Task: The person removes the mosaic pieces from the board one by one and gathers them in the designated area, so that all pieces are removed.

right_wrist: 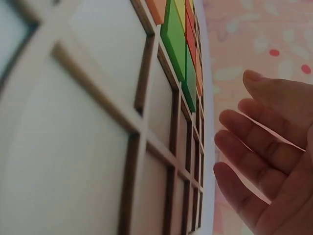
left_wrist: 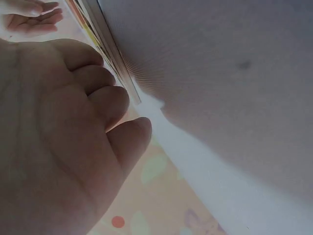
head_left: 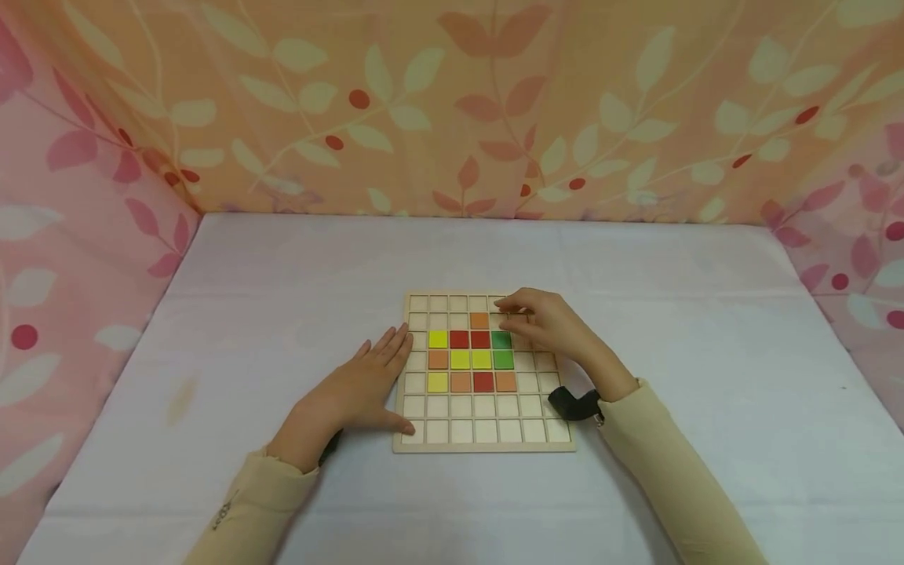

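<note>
A pale wooden grid board lies flat on the table. Set in its cells are square tiles: yellow, red, orange and green, with a lone orange tile in the row above the rest. My left hand lies along the board's left side, fingers spread, its fingertips and thumb tip at the edge. Over the upper right cells hovers my right hand, beside the upper green tile. The right wrist view shows that hand with loosely bent fingers apart from the thumb and nothing between them.
White cloth covers the table around the board. Behind it hangs a floral curtain, with pink floral cloth at both sides. A black wrist strap on the right arm overlaps the board's right edge in the head view.
</note>
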A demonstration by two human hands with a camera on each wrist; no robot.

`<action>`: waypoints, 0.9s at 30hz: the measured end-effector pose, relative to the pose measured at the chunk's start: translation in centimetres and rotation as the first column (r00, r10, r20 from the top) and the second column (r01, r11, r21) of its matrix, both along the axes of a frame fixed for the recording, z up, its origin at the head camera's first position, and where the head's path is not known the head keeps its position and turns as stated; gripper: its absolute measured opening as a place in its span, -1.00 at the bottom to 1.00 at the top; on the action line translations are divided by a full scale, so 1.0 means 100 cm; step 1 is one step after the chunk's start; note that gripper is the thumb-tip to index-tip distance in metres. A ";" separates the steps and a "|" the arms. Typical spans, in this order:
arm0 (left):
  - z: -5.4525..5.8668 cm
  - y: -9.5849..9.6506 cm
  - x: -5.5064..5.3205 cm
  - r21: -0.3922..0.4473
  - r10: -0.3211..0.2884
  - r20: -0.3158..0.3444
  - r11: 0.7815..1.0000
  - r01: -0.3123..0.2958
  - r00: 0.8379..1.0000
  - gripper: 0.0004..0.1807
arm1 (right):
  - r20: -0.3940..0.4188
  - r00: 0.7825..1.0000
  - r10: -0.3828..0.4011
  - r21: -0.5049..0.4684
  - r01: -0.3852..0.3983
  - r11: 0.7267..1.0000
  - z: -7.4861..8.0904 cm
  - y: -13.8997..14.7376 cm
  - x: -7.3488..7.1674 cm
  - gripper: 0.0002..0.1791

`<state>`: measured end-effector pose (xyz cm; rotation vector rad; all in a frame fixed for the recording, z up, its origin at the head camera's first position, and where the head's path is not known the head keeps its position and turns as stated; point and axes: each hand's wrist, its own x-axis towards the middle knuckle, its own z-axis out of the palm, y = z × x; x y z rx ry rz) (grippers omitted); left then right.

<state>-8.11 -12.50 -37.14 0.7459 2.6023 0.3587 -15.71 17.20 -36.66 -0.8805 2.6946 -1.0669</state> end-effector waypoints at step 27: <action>-0.002 0.004 -0.003 0.060 -0.008 -0.005 0.998 0.008 1.000 0.15 | 0.116 0.991 0.070 0.067 -0.078 0.995 -0.012 -0.028 -0.030 -0.78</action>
